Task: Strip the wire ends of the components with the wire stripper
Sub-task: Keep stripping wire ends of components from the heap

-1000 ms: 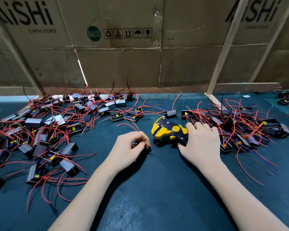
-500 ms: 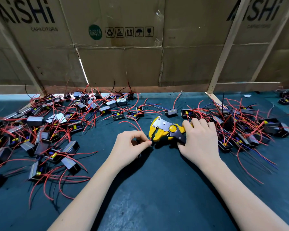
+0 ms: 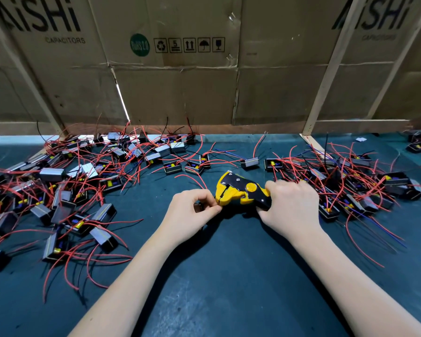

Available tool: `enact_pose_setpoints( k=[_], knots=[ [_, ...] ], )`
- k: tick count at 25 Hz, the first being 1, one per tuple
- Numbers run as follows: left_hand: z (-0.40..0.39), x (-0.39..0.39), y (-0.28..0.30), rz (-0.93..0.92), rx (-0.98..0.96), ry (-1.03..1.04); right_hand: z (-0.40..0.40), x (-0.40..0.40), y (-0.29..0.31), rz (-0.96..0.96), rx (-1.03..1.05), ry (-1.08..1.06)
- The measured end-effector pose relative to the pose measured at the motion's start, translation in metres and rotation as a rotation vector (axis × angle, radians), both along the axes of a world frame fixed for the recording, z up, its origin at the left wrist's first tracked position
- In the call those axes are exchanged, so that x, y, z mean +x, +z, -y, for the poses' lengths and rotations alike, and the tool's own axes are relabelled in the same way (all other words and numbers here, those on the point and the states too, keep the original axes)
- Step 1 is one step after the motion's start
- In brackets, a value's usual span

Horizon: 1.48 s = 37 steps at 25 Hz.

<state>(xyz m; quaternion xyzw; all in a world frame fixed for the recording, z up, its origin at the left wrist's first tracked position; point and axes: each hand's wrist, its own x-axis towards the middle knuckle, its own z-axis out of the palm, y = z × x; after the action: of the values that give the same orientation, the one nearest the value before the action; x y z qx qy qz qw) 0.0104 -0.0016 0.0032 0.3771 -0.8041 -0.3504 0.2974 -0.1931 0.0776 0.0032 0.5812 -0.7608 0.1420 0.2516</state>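
Mid-job, by the look of it: one wire end being fed to the wire stripper [image 3: 241, 190], many more waiting. Left hand [image 3: 192, 210] with fingers curled, pinching a red wire [image 3: 192, 180] right at the tool's yellow nose; the small part it belongs to mostly hidden under the hand. Right hand [image 3: 289, 205] wrapped round the stripper's handles, tool near the middle of the worktop [image 3: 229, 276]. Heaps of components [image 3: 58, 190] with red leads lying left, another heap [image 3: 350, 188] right; impossible to tell which heap is finished. No bins or trays visible; only small open-topped cases holding yellow and blue parts. Cardboard wall [image 3: 175, 93] behind.
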Motion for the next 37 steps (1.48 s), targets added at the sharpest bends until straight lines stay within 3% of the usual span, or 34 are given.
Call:
enact_pose_setpoints(
  k=[3, 7, 12, 14, 17, 19, 21, 24, 26, 28, 29, 31, 32, 34, 37],
  knots=[
    [0.001, 0.001, -0.002, 0.013, -0.048, -0.035, -0.001, -0.001, -0.001, 0.040, -0.024, -0.023],
    [0.001, 0.002, -0.005, 0.087, -0.274, 0.057, -0.003, -0.018, 0.005, 0.041, -0.177, -0.088],
    [-0.014, -0.011, 0.004, 0.024, -0.274, -0.386, -0.007, -0.040, 0.011, 0.202, -0.366, -0.159],
    [-0.007, -0.012, 0.009, -0.028, -0.391, -0.234, -0.008, -0.037, 0.014, 0.284, -0.421, -0.134],
    [0.023, 0.004, 0.009, -0.081, -0.428, 0.214, -0.009, -0.034, 0.023, 0.366, -0.526, -0.088],
    [0.049, 0.012, 0.012, 0.072, -0.302, 0.383, -0.011, -0.030, 0.028, 0.452, -0.589, -0.026],
    [0.072, 0.012, 0.012, 0.294, -0.213, 0.399, -0.013, -0.026, 0.031, 0.639, -0.612, 0.114],
    [0.087, 0.008, 0.009, 0.531, -0.254, 0.360, -0.016, -0.023, 0.038, 1.068, -0.407, 0.465],
    [0.085, 0.012, 0.004, 0.606, -0.376, 0.379, -0.021, -0.026, 0.042, 1.400, -0.057, 0.795],
    [0.076, 0.021, 0.006, 0.549, -0.409, 0.442, -0.026, -0.031, 0.044, 1.704, 0.410, 0.946],
    [0.068, 0.024, 0.009, 0.497, -0.370, 0.464, -0.029, -0.035, 0.044, 1.732, 0.607, 0.923],
    [0.050, 0.027, 0.011, 0.480, -0.275, 0.480, -0.032, -0.043, 0.040, 1.517, 0.857, 0.818],
    [0.039, 0.027, 0.011, 0.501, -0.248, 0.469, -0.034, -0.045, 0.038, 1.407, 0.915, 0.773],
    [0.019, 0.022, 0.012, 0.439, -0.189, 0.398, -0.033, -0.047, 0.037, 1.366, 0.879, 0.652],
    [0.006, 0.010, 0.015, 0.120, 0.036, 0.113, -0.027, -0.052, 0.038, 1.506, 0.547, 0.356]
  ],
)
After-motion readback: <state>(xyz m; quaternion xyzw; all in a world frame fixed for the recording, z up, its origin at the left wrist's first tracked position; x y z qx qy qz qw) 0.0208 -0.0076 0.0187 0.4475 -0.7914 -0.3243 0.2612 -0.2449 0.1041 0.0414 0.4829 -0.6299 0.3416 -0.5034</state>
